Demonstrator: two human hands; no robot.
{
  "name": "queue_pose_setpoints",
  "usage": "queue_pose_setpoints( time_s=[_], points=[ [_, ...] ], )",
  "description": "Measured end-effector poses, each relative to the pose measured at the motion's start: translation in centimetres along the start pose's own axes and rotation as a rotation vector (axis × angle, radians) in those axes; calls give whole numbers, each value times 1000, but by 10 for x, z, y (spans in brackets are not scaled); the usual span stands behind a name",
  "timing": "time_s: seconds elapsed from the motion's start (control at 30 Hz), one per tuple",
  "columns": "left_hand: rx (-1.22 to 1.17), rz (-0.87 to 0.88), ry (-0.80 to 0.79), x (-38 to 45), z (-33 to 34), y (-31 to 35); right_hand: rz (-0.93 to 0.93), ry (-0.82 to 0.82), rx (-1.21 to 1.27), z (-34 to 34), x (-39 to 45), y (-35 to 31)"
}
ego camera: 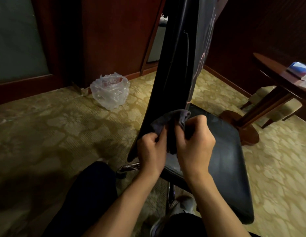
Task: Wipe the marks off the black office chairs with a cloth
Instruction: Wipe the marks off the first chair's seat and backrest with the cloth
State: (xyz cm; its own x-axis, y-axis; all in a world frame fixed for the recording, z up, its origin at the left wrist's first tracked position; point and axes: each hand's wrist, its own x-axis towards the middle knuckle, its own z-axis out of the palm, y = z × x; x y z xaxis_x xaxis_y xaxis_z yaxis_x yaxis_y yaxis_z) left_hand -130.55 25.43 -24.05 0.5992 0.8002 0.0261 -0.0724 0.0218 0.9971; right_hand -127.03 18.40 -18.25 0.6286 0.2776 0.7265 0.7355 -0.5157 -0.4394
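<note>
Patterned yellow-beige carpet [54, 127] spreads under a black padded office chair [227, 151] with pink marks on its tall backrest. A dark wooden table [275, 74] stands at right, a crumpled clear plastic bag [109, 90] at left. At the backrest's base, the left hand [151, 149] and right hand [195, 142] both clench their fingers around a dark grey cloth [171, 119].

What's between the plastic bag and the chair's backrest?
Only bare patterned carpet separates the plastic bag from the backrest, seen in the head view.
</note>
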Motion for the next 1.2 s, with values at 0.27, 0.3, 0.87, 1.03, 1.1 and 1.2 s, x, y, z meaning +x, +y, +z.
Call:
queue_pose_setpoints(
  time_s=[0.27, 0.3, 0.87, 1.03, 1.1, 1.2],
  points=[
    [-80, -460, -49, -6, 5, -79, 193, -371, -129, 41, -47, 45],
    [-65, -507, -47, -8, 1, -82, 218, -401, -153, 46, -53, 45],
    [-407, -703, -68, 4, 0, -56, 349, -310, -35, 53, -48, 32],
    [-321, -763, -81, -14, -27, -69, 359, -430, -77, 59, -69, 29],
    [-278, -646, -67, -9, -31, -69, 346, -372, -16, 55, -65, 22],
    [-244, -526, -45, 2, -32, -57, 324, -265, 37, 50, -46, 4]
  ],
)
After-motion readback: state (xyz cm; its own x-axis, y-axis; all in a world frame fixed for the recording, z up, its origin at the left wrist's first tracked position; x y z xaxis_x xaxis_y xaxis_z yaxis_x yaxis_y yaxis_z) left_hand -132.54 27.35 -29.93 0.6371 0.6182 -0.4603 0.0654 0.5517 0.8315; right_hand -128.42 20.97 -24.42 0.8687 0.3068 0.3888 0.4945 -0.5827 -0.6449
